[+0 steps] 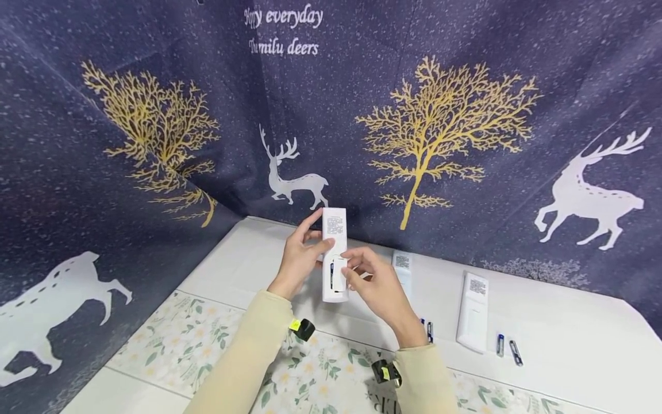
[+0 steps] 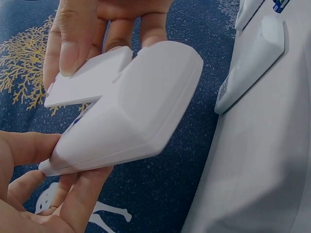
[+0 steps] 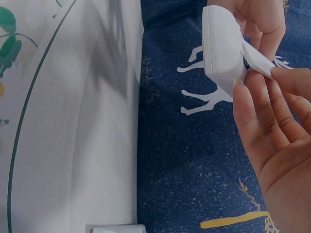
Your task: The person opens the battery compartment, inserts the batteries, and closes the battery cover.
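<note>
Head view: white remote (image 1: 338, 237) held up above the white table (image 1: 217, 264), back side toward the camera. Left hand (image 1: 301, 253) grips its upper part, thumb across the back, other fingers along the left side. Right hand (image 1: 376, 282) at the lower half, thumb and fingers pinching the battery cover (image 1: 339, 275). 1 dark blue battery (image 1: 332, 276) shows in the opening, just left of the cover.

Left wrist view: right thumb lies on the cover's face; remote's thick end juts beyond the left fingers.

Right wrist view: cover angled out from the remote. 1 right fingertip at the remote's edge; contact, cannot tell.

On table: second remote (image 1: 402, 263) behind right hand; third remote (image 1: 473, 313) farther right, 2 loose batteries (image 1: 500, 345) near it.
</note>
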### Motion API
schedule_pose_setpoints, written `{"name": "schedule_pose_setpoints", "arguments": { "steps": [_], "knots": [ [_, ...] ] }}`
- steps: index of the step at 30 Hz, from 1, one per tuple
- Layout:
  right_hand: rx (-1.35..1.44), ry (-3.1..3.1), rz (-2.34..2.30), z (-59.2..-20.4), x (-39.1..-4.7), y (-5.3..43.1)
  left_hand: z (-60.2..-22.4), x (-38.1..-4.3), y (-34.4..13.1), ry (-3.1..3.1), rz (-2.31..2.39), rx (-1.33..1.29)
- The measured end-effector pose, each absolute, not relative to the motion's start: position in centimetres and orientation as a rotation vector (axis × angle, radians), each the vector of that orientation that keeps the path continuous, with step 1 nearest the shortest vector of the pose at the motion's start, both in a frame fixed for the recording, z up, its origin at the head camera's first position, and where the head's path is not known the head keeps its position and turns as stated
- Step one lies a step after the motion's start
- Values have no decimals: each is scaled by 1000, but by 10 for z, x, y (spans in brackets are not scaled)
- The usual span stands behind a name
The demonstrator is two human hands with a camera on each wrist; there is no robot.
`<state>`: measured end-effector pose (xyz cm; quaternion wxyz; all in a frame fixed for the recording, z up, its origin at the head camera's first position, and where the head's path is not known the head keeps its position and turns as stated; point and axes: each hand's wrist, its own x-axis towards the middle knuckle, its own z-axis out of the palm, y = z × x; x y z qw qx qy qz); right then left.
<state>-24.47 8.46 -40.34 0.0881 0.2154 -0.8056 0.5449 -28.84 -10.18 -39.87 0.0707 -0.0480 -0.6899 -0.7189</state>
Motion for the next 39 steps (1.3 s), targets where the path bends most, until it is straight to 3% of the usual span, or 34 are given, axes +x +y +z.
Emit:
{"name": "schedule_pose_setpoints", "arguments": {
  "steps": [39],
  "knots": [
    [625, -2391, 1644, -406, -244, 84, -404, -290, -102, -2089, -2160, -153]
  ]
}}
